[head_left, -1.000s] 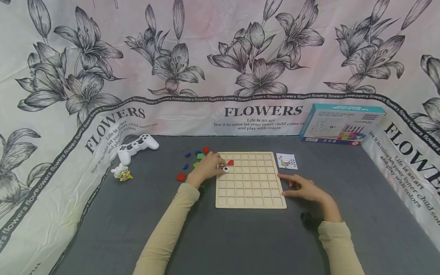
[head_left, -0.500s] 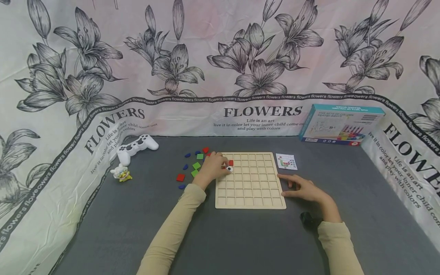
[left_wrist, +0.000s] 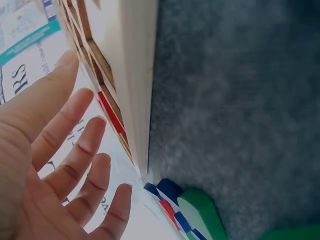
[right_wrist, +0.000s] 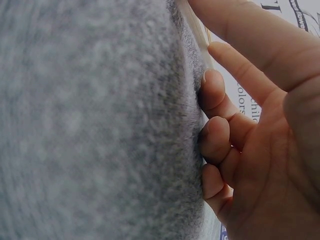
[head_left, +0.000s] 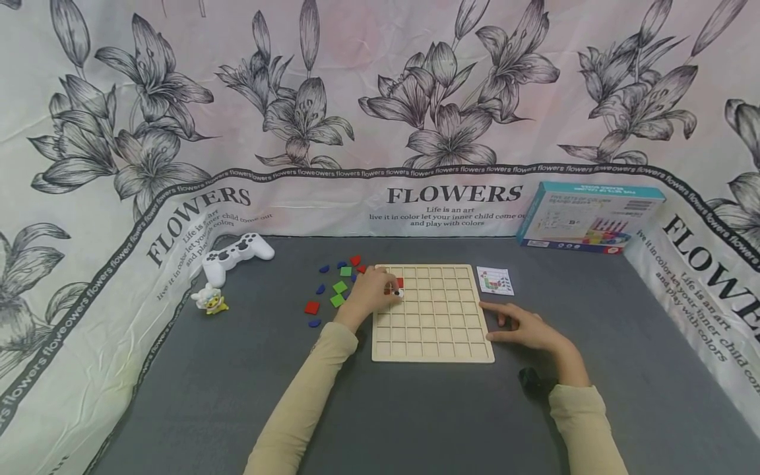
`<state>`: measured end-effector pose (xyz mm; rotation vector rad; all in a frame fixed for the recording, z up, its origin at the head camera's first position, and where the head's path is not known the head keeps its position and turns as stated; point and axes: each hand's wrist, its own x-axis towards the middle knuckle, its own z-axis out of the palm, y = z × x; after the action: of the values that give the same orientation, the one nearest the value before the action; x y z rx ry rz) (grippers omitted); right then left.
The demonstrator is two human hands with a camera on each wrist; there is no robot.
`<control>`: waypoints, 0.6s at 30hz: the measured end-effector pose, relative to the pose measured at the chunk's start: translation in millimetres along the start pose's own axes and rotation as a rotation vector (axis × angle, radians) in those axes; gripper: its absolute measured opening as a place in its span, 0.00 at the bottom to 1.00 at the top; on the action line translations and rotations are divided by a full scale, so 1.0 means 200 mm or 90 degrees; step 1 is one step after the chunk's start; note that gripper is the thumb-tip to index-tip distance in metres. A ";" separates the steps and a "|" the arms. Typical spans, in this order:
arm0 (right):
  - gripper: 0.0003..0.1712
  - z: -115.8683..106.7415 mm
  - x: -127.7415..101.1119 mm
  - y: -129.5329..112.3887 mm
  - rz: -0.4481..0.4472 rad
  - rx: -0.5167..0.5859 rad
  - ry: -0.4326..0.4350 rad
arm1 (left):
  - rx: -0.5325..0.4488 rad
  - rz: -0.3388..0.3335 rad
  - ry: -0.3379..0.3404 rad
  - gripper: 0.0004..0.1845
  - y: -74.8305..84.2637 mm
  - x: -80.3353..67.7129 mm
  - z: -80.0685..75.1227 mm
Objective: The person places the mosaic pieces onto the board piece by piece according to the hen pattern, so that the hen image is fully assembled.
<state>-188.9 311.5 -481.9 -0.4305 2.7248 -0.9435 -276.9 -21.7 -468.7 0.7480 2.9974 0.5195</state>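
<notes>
A: So, head view, left hand?
B: Over wooden grid board, upper-left cells, by red tile & white eye piece; pinch unclear. Right hand steadies board's right edge. Loose tiles, gamepad left.
A: Wrist cams?
B: Left: fingers spread. Right: fingers curled on counter, holding nothing.

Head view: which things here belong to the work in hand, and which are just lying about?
In use:
wooden grid board
red piece in the board
white piece at the left hand
loose coloured pieces
pattern card
right hand, resting at the board's edge

Lying about:
game controller
small toy figure
game box
</notes>
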 end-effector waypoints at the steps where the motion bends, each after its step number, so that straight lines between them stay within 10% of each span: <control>1: 0.40 0.00 0.00 0.00 0.001 -0.002 0.001 | -0.006 0.000 0.001 0.11 0.00 -0.01 0.00; 18: 0.40 0.00 0.00 -0.01 0.005 0.003 -0.001 | -0.087 -0.061 0.076 0.13 -0.23 -0.13 -0.10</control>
<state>-188.4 310.3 -481.9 -0.4194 2.7205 -0.9460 -276.4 -78.0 -465.8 0.5814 3.0466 0.7816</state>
